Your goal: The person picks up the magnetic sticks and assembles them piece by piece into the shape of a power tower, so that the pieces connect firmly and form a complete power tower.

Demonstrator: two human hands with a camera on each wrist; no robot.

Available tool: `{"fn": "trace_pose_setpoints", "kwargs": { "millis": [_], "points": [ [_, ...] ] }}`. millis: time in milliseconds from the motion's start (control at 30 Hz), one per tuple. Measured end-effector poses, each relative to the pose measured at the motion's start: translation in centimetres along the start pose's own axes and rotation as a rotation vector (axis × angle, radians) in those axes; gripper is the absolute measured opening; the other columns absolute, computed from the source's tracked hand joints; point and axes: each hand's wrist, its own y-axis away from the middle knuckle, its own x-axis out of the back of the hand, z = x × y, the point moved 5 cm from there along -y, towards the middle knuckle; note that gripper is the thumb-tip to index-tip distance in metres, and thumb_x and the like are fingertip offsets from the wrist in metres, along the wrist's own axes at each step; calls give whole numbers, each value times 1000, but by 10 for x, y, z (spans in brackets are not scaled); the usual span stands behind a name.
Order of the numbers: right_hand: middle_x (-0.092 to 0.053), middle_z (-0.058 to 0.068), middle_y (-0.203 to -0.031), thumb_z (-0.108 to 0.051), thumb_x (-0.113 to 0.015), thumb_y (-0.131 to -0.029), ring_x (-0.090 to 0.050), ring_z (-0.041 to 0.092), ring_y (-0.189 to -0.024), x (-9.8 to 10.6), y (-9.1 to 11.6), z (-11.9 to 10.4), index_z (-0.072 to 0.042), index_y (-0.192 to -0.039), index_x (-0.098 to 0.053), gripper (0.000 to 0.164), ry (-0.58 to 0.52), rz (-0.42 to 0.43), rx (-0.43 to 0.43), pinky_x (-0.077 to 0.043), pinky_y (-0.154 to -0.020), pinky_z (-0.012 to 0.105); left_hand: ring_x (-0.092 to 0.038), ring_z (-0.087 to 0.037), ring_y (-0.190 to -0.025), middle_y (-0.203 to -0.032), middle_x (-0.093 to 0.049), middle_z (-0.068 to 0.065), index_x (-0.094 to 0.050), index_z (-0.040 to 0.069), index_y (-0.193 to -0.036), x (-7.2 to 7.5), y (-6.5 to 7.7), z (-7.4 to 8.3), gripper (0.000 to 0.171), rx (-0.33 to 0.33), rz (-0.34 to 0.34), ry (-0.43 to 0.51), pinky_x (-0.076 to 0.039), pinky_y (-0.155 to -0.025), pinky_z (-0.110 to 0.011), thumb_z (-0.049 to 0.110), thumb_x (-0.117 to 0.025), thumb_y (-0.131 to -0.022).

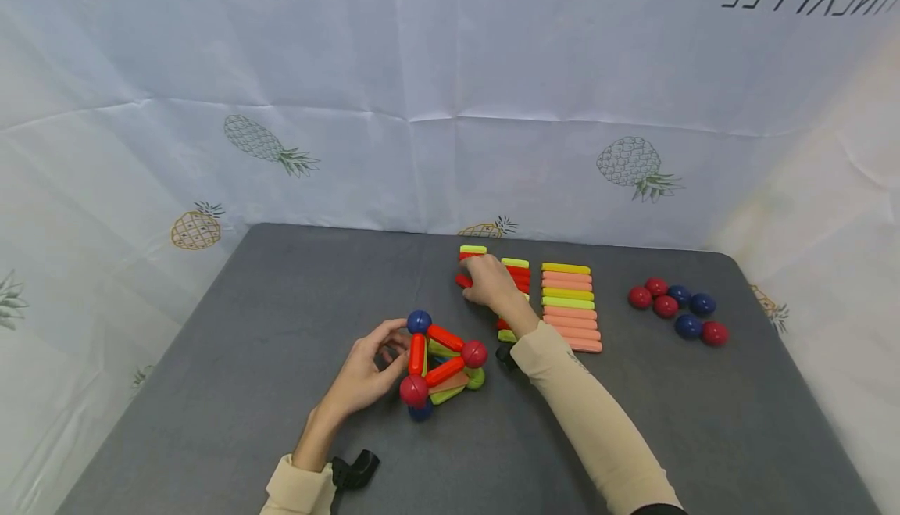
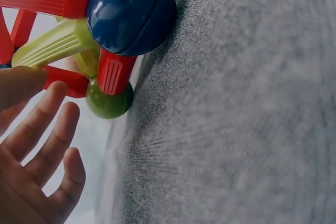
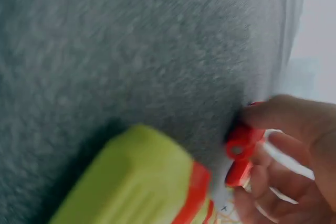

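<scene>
A built frame of coloured magnetic rods and balls stands on the table, with a red rod (image 1: 446, 370), a red ball (image 1: 474, 354) and a blue ball (image 2: 131, 13) among its parts. My left hand (image 1: 373, 366) rests loosely at its left side. In the left wrist view, that hand's fingers are spread, one tip overlapping a yellow-green rod (image 2: 52, 43); firm contact cannot be made out. My right hand (image 1: 490, 284) reaches to the far side and pinches a loose red rod (image 3: 239, 149) between thumb and fingers, beside other rods.
A column of salmon, yellow and green rods (image 1: 568, 304) lies right of the right hand. Red and green rods (image 1: 516, 273) lie partly under the right forearm. Several red and blue balls (image 1: 666, 306) sit at the table's right. A pineapple-print cloth (image 1: 422, 171) hangs behind.
</scene>
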Motion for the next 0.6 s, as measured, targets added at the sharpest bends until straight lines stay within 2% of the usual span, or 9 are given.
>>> {"fn": "trace_pose_setpoints", "kwargs": {
  "millis": [100, 167, 233, 300, 433, 533, 600],
  "points": [
    [-73, 18, -111, -10, -74, -90, -66, 32, -100, -2, 5, -2, 2, -111, -74, 24, -33, -49, 5, -57, -93, 43, -66, -7, -84, -99, -75, -8, -58, 4, -133, -1, 0, 0, 45, -15, -8, -6, -54, -69, -25, -2, -70, -90],
    [-73, 17, -104, -10, -73, -91, -65, 29, -91, 0, 10, -3, 2, -106, -75, 19, -86, -39, 12, -58, -85, 41, -67, -7, -84, -99, -75, -9, -58, 4, -134, -1, 0, 0, 46, -20, -15, -6, -54, -69, -25, -3, -70, -90],
    [-73, 14, -103, -11, -72, -92, -64, 23, -85, 6, 18, -4, 0, -110, -75, 21, -168, 10, 36, -58, -81, 36, -67, -7, -84, -100, -76, -8, -57, 5, -134, -2, 0, -1, 46, -17, -24, -4, -54, -69, -25, -2, -70, -91],
    [-74, 12, -98, -13, -73, -93, -64, 18, -80, 16, 30, -3, -2, -113, -74, 23, -296, 74, 68, -57, -75, 30, -67, -7, -84, -99, -76, -8, -57, 6, -135, -2, 0, -2, 46, -10, -31, -3, -54, -69, -25, -1, -69, -91],
    [-72, 11, -95, -11, -75, -92, -67, 14, -81, 41, 66, -4, -4, -113, -73, 22, -681, 141, 178, -58, -76, 24, -67, -8, -84, -99, -77, -8, -57, 6, -135, -3, 0, -3, 45, -13, -41, 2, -54, -68, -25, -1, -68, -92],
    [-70, 13, -95, -2, -76, -88, -68, 15, -82, 55, 95, -10, -3, -108, -71, 20, -886, 108, 314, -60, -76, 29, -68, -10, -83, -99, -76, -9, -57, 3, -135, -4, 0, -4, 44, -38, -45, 5, -53, -68, -25, -2, -67, -93],
    [-70, 13, -95, 1, -75, -87, -68, 14, -83, 59, 110, -15, -4, -106, -70, 21, -922, 47, 393, -61, -77, 31, -68, -11, -83, -100, -76, -10, -56, 3, -135, -4, 1, -4, 43, -48, -48, 10, -53, -68, -25, -2, -67, -94]
  ]
}}
